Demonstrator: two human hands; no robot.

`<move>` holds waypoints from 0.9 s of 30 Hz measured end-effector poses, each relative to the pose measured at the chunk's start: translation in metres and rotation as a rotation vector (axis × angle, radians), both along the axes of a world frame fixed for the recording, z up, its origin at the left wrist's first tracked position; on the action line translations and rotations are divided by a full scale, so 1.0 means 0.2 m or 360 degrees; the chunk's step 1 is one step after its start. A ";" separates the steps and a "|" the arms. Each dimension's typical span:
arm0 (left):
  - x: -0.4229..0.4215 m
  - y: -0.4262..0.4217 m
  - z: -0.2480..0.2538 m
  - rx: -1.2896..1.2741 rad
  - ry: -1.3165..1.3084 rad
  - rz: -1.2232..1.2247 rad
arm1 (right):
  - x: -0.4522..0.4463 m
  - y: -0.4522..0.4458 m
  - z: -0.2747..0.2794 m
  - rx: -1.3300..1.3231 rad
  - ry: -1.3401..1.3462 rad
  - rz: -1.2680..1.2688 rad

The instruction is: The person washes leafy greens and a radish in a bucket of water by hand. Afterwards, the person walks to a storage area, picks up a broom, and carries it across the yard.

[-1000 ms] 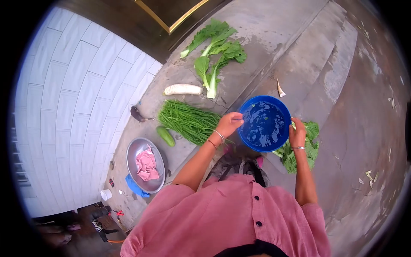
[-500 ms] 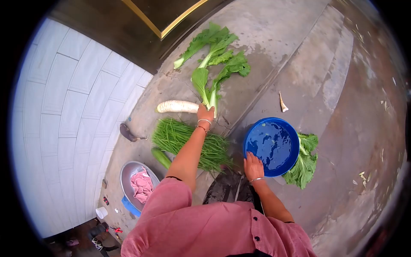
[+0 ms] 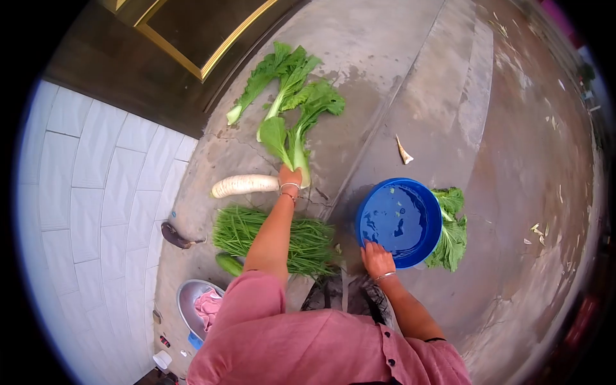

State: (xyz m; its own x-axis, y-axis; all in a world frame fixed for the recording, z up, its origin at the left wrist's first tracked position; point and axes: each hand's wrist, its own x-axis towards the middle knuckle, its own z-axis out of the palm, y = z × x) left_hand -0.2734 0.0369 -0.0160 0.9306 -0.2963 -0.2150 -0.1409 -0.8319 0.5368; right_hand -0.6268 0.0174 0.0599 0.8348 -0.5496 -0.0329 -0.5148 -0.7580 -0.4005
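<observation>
My left hand (image 3: 290, 178) is closed round the pale base of a leafy green (image 3: 297, 149) lying on the concrete. More loose leaves (image 3: 256, 78) fan out beyond it. A long white radish (image 3: 245, 185) lies just left of that hand, and a bundle of thin green stalks (image 3: 308, 240) spreads under the forearm. At the near left rim of a blue basin (image 3: 438, 234) with water and small green bits, my right hand (image 3: 378, 259) has its fingers hooked over the edge. Large cabbage leaves (image 3: 454, 240) lie against the basin's right side.
Left of the stalks are an eggplant (image 3: 174, 236), a green cucumber-like vegetable (image 3: 228, 264) and a metal bowl (image 3: 187, 303) holding pink cloth (image 3: 206, 308). A pale root tip (image 3: 403, 151) lies beyond the basin. A tiled wall (image 3: 102, 192) and dark door (image 3: 173, 38) border the left.
The view has shifted, so the ground items appear further left. My left hand stays at the leaf base beside the radish; my right hand's fingers have shifted slightly on the basin rim.
</observation>
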 end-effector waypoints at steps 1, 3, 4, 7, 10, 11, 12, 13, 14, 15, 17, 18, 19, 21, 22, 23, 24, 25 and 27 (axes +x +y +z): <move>-0.01 0.01 0.08 -0.0356 0.0272 0.0001 | 0.01 -0.01 0.02 0.0011 0.0012 -0.0005; -0.05 0.04 0.18 -0.0918 0.0695 0.0055 | 0.01 -0.01 -0.03 -0.0028 -0.0033 -0.0006; -0.12 0.06 0.29 -0.0907 0.0708 0.0032 | 0.01 -0.01 0.02 -0.0066 -0.0065 0.0012; -0.39 0.12 0.68 -0.1366 0.1005 0.0122 | -0.03 -0.01 0.04 0.0349 0.0046 -0.0100; -0.65 0.21 0.99 -0.1406 0.1224 0.0020 | -0.07 -0.07 0.19 0.0589 -0.0326 -0.0217; -0.74 0.24 1.06 -0.1407 0.1223 0.0012 | -0.08 -0.09 0.31 0.0640 -0.0575 -0.0249; -0.85 0.26 1.12 -0.1424 0.1212 -0.0023 | -0.10 -0.11 0.47 0.0639 -0.0582 -0.0244; -0.95 0.28 1.18 -0.1441 0.1198 -0.0057 | -0.12 -0.13 0.65 0.0620 -0.0730 -0.0216; -1.05 0.30 1.25 -0.1427 0.1227 -0.0071 | -0.15 -0.14 0.82 0.0601 -0.0877 -0.0188; -1.14 0.31 1.28 -0.1415 0.1237 -0.0093 | -0.18 -0.15 0.95 0.0600 -0.0883 -0.0182; -1.31 0.33 1.34 -0.1407 0.1350 -0.0141 | -0.25 -0.15 1.14 0.0283 -0.0924 0.0293; -1.38 0.34 1.37 -0.1411 0.1452 -0.0170 | -0.28 -0.15 1.17 0.0281 -0.0926 0.0297; -1.44 0.36 1.40 -0.1402 0.1570 -0.0218 | -0.31 -0.13 1.20 0.0247 -0.0780 0.0423; -1.55 0.38 1.43 -0.1396 0.1691 -0.0222 | -0.36 -0.12 1.20 0.0325 -0.0647 0.0609; -1.59 0.39 1.44 -0.1333 0.1716 -0.0251 | -0.38 -0.13 1.19 0.0327 -0.0649 0.0610; -1.61 0.39 1.46 -0.1331 0.1714 -0.0249 | -0.42 -0.13 1.16 0.0400 -0.0626 0.0647; -1.62 0.39 1.49 -0.1295 0.1774 -0.0229 | -0.45 -0.13 1.14 0.0476 -0.0605 0.0683; -1.63 0.39 1.50 -0.1256 0.1833 -0.0211 | -0.47 -0.12 1.15 0.0478 -0.0617 0.0612; -1.62 0.38 1.51 -0.1158 0.1863 -0.0365 | -0.52 -0.12 1.10 0.0565 -0.0729 0.0547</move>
